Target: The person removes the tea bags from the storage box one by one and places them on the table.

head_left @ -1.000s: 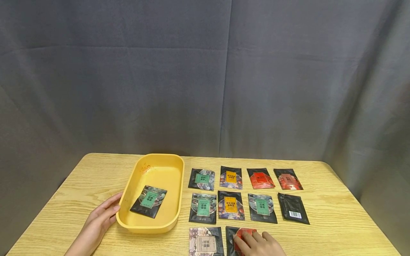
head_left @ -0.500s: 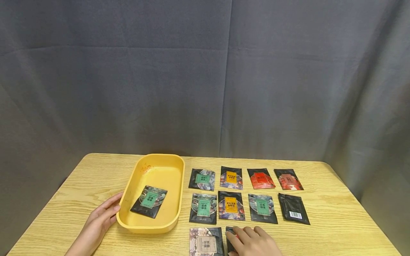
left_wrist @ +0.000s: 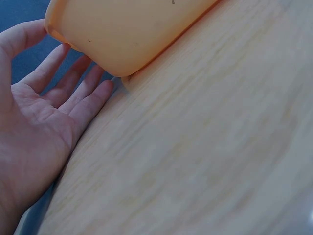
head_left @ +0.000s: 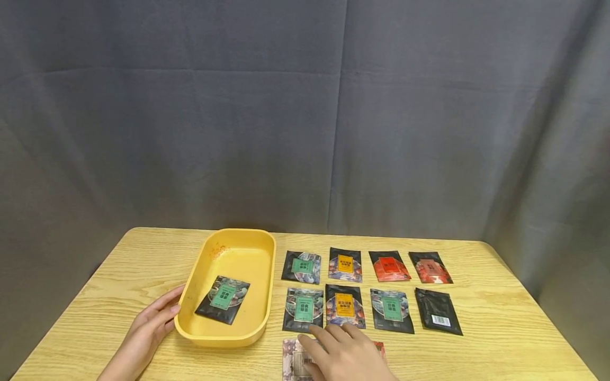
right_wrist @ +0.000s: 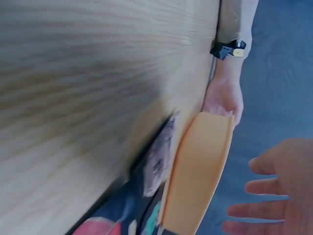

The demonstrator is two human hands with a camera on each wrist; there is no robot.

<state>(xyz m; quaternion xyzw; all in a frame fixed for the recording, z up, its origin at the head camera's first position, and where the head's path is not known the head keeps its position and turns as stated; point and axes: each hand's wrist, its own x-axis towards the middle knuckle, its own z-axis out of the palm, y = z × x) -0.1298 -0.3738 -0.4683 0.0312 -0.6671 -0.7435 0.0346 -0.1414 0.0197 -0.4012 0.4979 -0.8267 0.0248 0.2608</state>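
Observation:
My left hand [head_left: 150,328] touches the left side of a yellow plastic bin [head_left: 274,264], thumb at the rim and fingers loosely stretched along the outer wall in the left wrist view. Inside the bin lies a black sachet with a green label [head_left: 222,299]. Over the front row of sachets hovers my right hand [head_left: 350,357], its fingers spread and nothing held. It partly covers a beige-labelled sachet [head_left: 290,365], and most of a black-and-red sachet [head_left: 380,347] is hidden behind it. In the right wrist view the fingers [right_wrist: 266,187] extend above the bin's level.
Two more rows of flat sachets lie behind: green-labelled ones [head_left: 303,308], orange-labelled ones [head_left: 344,306], red ones [head_left: 389,266] and a black one with a barcode [head_left: 436,309]. They stand right of the bin on the wooden table [head_left: 505,328]. A grey curtain [head_left: 405,132] hangs behind.
My right hand has left the black-and-red sachet and moved left, over the beige-labelled one. That red sachet stays on the table. The left hand and bin have hardly moved.

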